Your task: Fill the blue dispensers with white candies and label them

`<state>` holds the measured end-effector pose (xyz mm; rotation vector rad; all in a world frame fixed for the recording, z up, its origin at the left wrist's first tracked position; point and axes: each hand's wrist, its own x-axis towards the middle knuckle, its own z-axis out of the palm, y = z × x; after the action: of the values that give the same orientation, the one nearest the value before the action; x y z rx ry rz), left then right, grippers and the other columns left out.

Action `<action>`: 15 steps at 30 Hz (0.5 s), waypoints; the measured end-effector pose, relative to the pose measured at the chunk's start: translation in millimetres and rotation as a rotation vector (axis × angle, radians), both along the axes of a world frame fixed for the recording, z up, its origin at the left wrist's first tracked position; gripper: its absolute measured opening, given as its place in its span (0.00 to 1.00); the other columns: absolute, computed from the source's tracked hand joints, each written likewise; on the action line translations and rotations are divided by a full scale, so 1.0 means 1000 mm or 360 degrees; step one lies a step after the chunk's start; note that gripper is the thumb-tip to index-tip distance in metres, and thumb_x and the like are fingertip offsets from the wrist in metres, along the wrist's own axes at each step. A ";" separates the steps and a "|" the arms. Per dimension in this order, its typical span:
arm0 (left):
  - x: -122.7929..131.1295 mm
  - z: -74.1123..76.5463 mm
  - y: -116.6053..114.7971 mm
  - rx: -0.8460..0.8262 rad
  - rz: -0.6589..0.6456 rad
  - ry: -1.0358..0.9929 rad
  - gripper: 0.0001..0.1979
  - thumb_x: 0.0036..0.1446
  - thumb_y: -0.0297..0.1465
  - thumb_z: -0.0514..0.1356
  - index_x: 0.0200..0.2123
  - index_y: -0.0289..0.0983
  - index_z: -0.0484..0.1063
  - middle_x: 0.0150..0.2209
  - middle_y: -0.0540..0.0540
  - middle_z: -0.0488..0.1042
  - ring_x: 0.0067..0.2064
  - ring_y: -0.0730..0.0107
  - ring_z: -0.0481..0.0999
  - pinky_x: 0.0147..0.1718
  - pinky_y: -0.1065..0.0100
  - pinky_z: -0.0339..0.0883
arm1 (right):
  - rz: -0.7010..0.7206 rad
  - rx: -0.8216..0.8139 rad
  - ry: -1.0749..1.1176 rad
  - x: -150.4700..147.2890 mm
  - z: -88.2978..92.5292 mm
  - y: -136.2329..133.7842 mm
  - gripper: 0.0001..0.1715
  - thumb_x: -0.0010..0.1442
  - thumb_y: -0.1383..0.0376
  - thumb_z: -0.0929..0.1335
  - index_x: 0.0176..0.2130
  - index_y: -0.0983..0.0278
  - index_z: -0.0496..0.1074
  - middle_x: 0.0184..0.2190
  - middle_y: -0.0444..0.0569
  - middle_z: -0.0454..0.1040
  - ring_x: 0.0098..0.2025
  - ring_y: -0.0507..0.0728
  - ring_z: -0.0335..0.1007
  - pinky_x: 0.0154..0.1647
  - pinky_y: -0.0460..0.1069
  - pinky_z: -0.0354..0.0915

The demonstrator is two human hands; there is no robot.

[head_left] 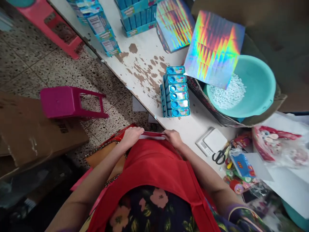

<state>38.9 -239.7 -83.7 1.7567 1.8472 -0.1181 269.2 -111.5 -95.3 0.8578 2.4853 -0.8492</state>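
My left hand (132, 137) and my right hand (173, 138) are both closed at waist height, in front of the red apron (156, 164). Stretched between them is a thin dark-red strip (153, 133) with a pale band under it, each hand pinching one end. Whether it is part of the apron or a separate flat piece, I cannot tell. Just beyond my hands, on the white table (135, 77), stands a stack of small blue candy boxes (177, 93) in a row.
A turquoise bowl (263, 83) of white pellets (228, 95) sits in a cardboard box, partly covered by a shiny rainbow sheet (214, 48). To the right lie a white scale (212, 141) and scissors (219, 157). More blue boxes (98, 24) stand farther back. A magenta stool (60, 102) is at left.
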 end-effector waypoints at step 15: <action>0.081 -0.043 0.092 -0.0034 -0.0377 -0.0349 0.15 0.66 0.36 0.46 0.43 0.40 0.72 0.41 0.45 0.75 0.44 0.64 0.73 0.41 0.66 0.62 | -0.1283 -0.0230 0.0174 0.156 -0.004 -0.001 0.05 0.58 0.64 0.67 0.37 0.58 0.73 0.34 0.45 0.80 0.37 0.57 0.77 0.39 0.50 0.68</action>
<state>120.3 -147.4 -126.8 1.8872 1.4759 -0.0346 425.3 -112.4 -99.5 1.8390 2.0939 -1.3221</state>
